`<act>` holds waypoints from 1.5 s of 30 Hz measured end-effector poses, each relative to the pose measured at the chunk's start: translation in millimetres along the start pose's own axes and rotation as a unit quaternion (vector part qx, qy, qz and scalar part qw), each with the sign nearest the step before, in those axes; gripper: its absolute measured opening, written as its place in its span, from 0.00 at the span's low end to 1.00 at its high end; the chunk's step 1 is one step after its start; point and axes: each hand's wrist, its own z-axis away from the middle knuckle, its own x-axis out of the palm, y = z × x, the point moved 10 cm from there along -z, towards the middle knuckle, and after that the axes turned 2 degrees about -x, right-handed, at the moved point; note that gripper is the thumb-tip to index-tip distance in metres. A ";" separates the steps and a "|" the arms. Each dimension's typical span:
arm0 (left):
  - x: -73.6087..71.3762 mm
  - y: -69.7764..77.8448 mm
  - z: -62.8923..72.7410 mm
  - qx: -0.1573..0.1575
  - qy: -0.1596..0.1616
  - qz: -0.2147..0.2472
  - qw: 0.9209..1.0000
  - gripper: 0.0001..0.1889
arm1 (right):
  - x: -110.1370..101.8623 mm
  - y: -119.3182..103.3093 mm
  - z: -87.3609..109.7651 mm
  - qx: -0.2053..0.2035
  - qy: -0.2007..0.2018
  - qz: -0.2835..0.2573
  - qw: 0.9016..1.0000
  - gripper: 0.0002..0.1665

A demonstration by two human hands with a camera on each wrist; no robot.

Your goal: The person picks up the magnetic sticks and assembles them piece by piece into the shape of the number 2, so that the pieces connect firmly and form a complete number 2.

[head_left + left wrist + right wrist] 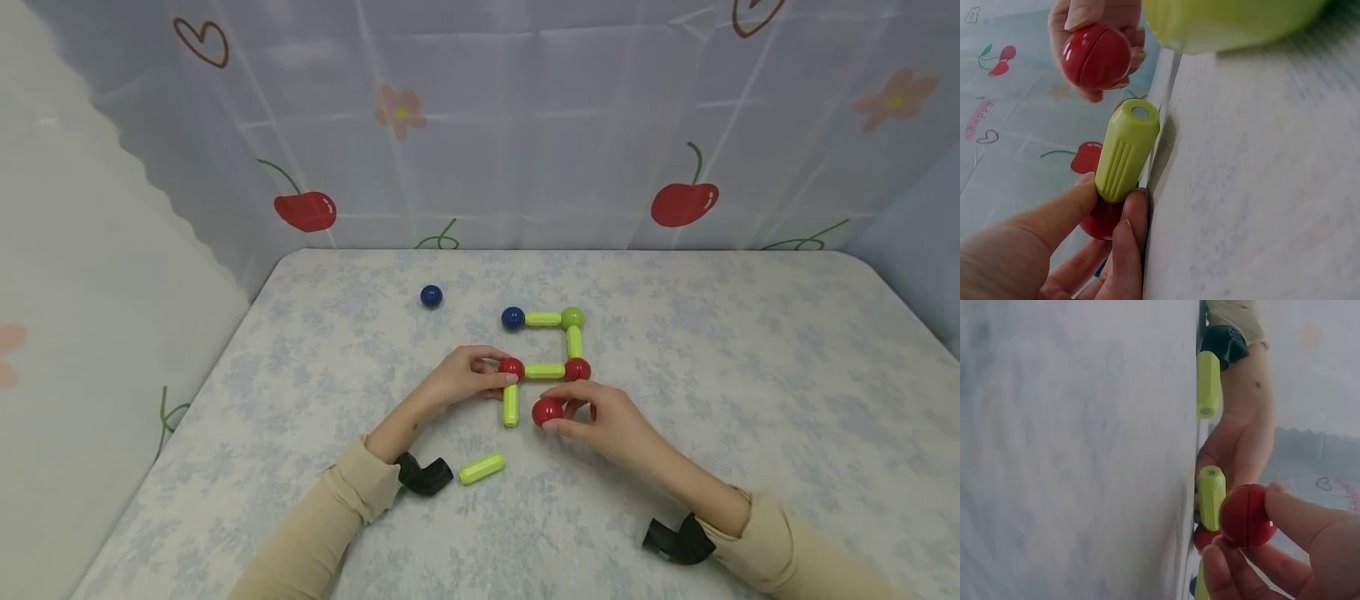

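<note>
My left hand [467, 375] pinches a red ball [512, 367] at the left corner of a joined chain of balls and rods. From that ball a yellow-green rod [511, 407] points toward me, its free end showing a metal disc in the left wrist view. Another rod [544, 371] runs right to a second red ball [577, 369]. Farther back, a rod [573, 342] leads to a green ball [572, 317], then a rod [543, 319] to a blue ball [513, 317]. My right hand [606, 417] holds a loose red ball [1247, 515] between thumb and fingers, apart from the rod's free end.
A loose yellow-green rod [482, 468] lies on the table near my left wrist. One separate blue ball [431, 296] sits at the back left. Behind the table [750, 333] hangs a curtain [525, 150] with cherries and flowers. Black wrist mounts [680, 540] are on both sleeves.
</note>
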 end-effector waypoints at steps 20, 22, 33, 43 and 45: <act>2.4 -3.0 -0.5 -0.003 0.000 0.038 0.999 0.22 | 32.8 5.0 9.7 0.036 -0.035 -0.046 0.998 0.18; 3.1 -3.5 -1.0 -0.001 -0.001 0.038 0.999 0.22 | 33.5 4.0 10.0 0.036 -0.032 -0.046 0.998 0.17; 4.0 -2.0 -2.1 0.003 -0.005 0.048 0.999 0.20 | 36.7 1.6 8.1 0.032 -0.023 -0.022 0.999 0.15; 4.1 -1.1 -0.3 0.002 -0.002 0.052 0.999 0.20 | 37.6 1.6 6.7 0.037 -0.018 -0.021 0.999 0.16; 4.4 -1.0 0.0 0.003 -0.002 0.055 0.998 0.20 | 38.1 2.2 6.7 0.041 -0.015 -0.016 0.999 0.15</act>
